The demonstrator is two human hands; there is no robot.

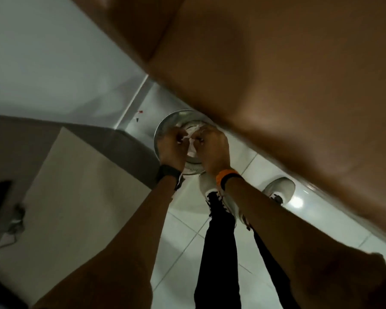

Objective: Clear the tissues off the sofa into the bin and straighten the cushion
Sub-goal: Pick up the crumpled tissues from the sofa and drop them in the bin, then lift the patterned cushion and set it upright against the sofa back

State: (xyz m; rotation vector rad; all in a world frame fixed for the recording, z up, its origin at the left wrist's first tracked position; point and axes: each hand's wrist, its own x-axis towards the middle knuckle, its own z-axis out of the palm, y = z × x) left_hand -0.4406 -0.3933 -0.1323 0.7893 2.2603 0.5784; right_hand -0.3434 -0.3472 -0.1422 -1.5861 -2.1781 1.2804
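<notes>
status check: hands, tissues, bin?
Left hand and right hand both over the bin, together pinching the tissues. Tissues not yet released. Sofa tight beside the bin; nothing blocking the opening.

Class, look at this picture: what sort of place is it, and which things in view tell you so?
Probably a living room in a home. A brown sofa runs beside a white tiled floor, and a round metal bin stands by it, with both hands holding tissues over it.

Shiny metal bin (pixel 165 128), crumpled white paper tissues (pixel 191 136), glossy tiled floor (pixel 183 230), smooth matt brown sofa (pixel 276 74).
</notes>
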